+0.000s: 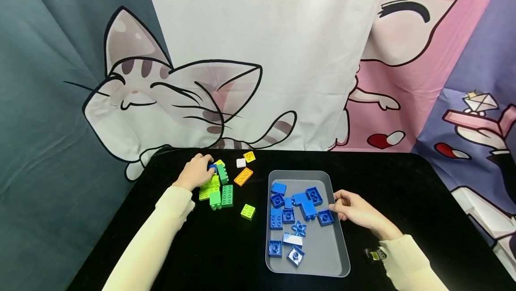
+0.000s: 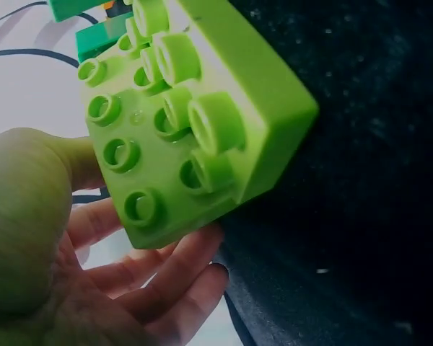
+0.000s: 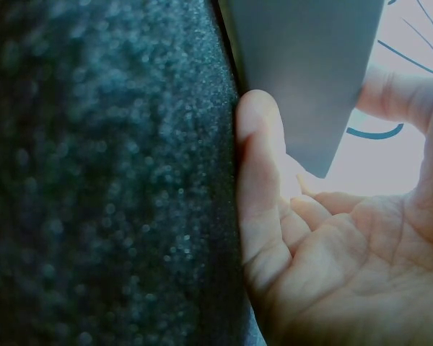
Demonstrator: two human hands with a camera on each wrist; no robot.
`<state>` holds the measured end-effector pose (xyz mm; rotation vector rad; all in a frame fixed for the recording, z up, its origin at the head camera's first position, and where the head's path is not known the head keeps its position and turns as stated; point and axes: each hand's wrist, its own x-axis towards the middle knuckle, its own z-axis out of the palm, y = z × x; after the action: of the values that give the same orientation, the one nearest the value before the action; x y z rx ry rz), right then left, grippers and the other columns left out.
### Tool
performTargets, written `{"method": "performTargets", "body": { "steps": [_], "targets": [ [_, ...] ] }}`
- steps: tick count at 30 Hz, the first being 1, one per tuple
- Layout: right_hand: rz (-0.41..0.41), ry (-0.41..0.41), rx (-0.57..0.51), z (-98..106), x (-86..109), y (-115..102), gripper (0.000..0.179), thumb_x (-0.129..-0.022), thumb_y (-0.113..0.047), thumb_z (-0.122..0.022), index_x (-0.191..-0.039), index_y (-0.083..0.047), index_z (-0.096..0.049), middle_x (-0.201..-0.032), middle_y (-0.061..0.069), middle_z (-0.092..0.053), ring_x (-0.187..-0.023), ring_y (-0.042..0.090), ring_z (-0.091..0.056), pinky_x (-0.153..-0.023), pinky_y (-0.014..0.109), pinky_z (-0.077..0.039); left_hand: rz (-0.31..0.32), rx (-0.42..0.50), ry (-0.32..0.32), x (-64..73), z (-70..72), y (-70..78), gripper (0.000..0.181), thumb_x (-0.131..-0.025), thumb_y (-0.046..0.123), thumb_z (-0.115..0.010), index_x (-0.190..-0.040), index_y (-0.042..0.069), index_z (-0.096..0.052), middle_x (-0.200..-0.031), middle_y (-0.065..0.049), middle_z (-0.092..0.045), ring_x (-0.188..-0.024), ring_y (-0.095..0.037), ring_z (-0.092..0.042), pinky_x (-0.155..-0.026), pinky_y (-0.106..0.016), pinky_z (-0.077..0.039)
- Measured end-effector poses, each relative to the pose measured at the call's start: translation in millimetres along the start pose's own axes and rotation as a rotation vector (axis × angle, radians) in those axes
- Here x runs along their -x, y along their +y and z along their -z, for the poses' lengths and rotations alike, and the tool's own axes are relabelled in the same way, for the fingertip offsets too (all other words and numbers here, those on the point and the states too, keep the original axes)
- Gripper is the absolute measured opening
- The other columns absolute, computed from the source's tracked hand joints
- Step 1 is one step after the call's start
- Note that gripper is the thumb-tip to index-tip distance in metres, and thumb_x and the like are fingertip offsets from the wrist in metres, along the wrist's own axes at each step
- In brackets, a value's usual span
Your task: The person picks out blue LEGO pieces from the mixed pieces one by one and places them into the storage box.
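Note:
In the head view my left hand (image 1: 196, 172) is at the far left of a brick pile, with thumb and fingertips around a small blue brick (image 1: 213, 168). The left wrist view shows light green bricks (image 2: 133, 155) in front of that hand, hiding the fingertips and the blue brick. Green bricks (image 1: 227, 196) lie on the near side of the pile. My right hand (image 1: 354, 210) pinches the right wall of a grey tray (image 1: 322, 255), its thumb at the rim. Inside the tray lie several blue bricks (image 1: 276, 219) and a blue flower-shaped piece (image 1: 299, 228).
Between pile and tray lie an orange brick (image 1: 243, 177), a white brick (image 1: 241, 163), a yellow brick (image 1: 249, 156) and a separate lime brick (image 1: 247, 211). Black cloth covers the table (image 1: 387, 179). A printed curtain (image 1: 282, 58) hangs behind its far edge.

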<state>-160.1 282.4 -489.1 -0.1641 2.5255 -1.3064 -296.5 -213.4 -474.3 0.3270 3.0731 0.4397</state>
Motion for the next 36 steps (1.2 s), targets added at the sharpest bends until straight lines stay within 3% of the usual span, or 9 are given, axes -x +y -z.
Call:
{"method": "performTargets", "body": {
  "steps": [11, 24, 36],
  "targets": [
    [-0.002, 0.004, 0.0, 0.0, -1.5, -0.1, 0.034, -0.1, -0.029, -0.068, -0.118, -0.002, -0.058, -0.076, 0.004, -0.06, -0.073, 0.017, -0.061, -0.075, 0.03, -0.048, -0.005, 0.033, 0.025, -3.6, -4.4, 1.7, 0.028, -0.101, 0.024, -0.058, -0.122, 0.007, -0.067, -0.117, -0.018, -0.066, -0.101, -0.035, -0.064, -0.089, -0.054, -0.054],
    [0.001, 0.006, 0.007, -1.0, -0.9, -1.3, 0.033, -0.1, -0.028, -0.068, -0.117, -0.001, -0.059, -0.076, 0.004, -0.059, -0.073, 0.017, -0.061, -0.075, 0.03, -0.048, -0.018, 0.048, 0.034, -2.3, -2.5, 4.0, 0.022, -0.102, 0.023, -0.063, -0.116, 0.006, -0.065, -0.112, -0.015, -0.063, -0.099, -0.033, -0.063, -0.091, -0.054, -0.053],
    [0.009, 0.004, 0.006, -1.3, -1.2, -0.6, 0.034, -0.101, -0.026, -0.067, -0.12, 0.001, -0.058, -0.076, 0.003, -0.059, -0.072, 0.015, -0.061, -0.074, 0.027, -0.05, -0.1, 0.04, 0.184, 9.4, 9.5, 10.3, 0.015, -0.095, 0.014, -0.071, -0.107, 0.007, -0.065, -0.109, -0.012, -0.063, -0.096, -0.03, -0.063, -0.088, -0.052, -0.054]
  ]
}}
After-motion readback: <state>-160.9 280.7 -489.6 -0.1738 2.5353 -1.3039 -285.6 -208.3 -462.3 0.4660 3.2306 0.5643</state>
